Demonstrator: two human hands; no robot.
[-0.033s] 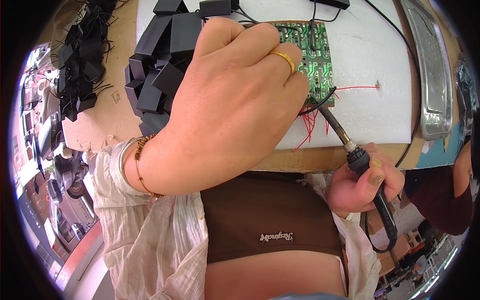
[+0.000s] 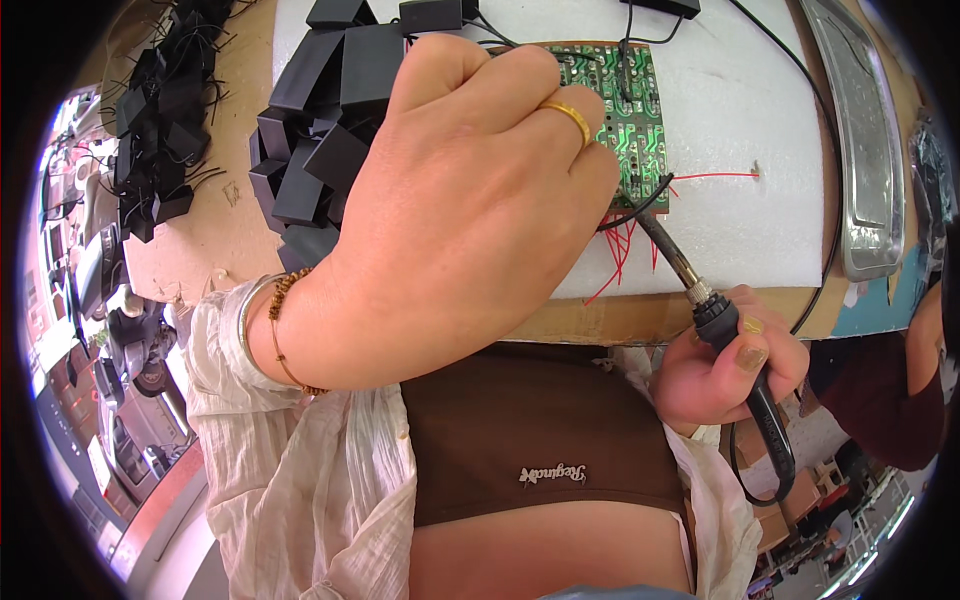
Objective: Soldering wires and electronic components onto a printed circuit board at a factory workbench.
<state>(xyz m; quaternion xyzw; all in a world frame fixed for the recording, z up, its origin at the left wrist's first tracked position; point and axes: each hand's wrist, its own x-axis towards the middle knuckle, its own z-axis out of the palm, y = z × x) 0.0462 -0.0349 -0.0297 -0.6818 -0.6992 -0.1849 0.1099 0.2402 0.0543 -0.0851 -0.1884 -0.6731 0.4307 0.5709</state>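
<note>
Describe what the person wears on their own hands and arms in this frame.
The left hand has a plain gold ring on one finger, and its wrist carries a brown beaded bracelet beside a thin metal bangle. Loose cream crinkled sleeves cover both forearms. The right hand shows gold-painted nails.

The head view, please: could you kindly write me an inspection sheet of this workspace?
Surface: white foam pad on a tan wooden bench.
Job's things: green printed circuit board with thin red leads; black-handled soldering iron, tip at the board's lower edge.
Clutter: heap of black box-shaped parts; grey metal tray at right.
Hands: left hand over the board, grip hidden; right hand holds the iron.
Cables: black cord across the pad.
Surroundings: another person's arm at right.
</note>
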